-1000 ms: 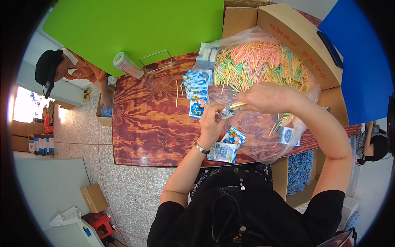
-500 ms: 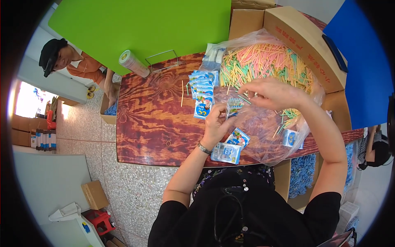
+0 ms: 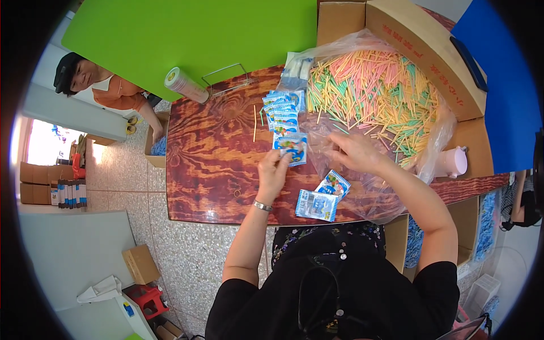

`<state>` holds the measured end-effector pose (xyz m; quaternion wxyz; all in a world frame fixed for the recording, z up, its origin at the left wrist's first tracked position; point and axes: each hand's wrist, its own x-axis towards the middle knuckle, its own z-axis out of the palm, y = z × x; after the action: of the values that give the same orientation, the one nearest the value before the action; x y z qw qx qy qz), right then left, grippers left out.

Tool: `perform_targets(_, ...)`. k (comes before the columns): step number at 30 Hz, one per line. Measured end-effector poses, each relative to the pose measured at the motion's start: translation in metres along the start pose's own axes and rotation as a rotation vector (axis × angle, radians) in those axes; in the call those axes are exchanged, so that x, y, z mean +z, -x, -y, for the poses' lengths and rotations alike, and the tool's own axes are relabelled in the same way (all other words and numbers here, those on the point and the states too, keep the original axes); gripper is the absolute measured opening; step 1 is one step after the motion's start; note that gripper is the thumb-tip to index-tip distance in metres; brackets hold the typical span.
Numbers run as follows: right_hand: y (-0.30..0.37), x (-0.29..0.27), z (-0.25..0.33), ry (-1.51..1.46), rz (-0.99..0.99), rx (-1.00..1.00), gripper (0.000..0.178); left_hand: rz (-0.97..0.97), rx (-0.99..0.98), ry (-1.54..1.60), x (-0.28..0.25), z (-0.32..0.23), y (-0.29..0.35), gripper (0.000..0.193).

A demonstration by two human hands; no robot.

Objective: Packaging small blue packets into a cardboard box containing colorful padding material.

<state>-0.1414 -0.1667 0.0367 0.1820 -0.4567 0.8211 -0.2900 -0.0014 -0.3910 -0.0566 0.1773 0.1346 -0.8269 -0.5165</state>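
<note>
My left hand [image 3: 273, 174] pinches a small blue-and-white printed packet [image 3: 293, 147] by its near edge. This packet lies at the near end of an overlapping row of similar packets [image 3: 285, 116]. To the right, my right hand [image 3: 358, 153] hovers over the clear plastic bag [image 3: 371, 195], its fingers curled together; what they hold, if anything, is too small to make out. Beyond it spreads a heap of thin pink, yellow and green sticks [image 3: 377, 85] on the bag. Two more packets [image 3: 316, 204] lie near the table's front edge, partly overlapping, between my forearms.
The red-brown table [image 3: 221, 170] carries a cardboard box [image 3: 433, 62], a pale cup [image 3: 453, 163], a tall tub [image 3: 186, 85] and a wire stand [image 3: 225, 75]. Green and blue panels stand behind. A co-worker [image 3: 122, 93] reaches into a box at left. Boxes of blue packets sit below, right.
My left hand has moved left with the packet, bringing it onto the row's near end. My right hand has lowered slightly, away from the packet. The view has shifted, and the pale cup now shows.
</note>
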Motion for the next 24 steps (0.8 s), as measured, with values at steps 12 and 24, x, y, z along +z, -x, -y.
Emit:
perform_targets(12,0.055,0.078,-0.041,0.132,0.164,0.307,0.033,-0.229,0.137,-0.422,0.007,0.005,-0.017,0.026)
perform_targets(24,0.08,0.089,-0.032,0.46,-0.13,-0.037,0.016,0.529,0.312,-0.313,0.048,-0.05,0.047,0.089)
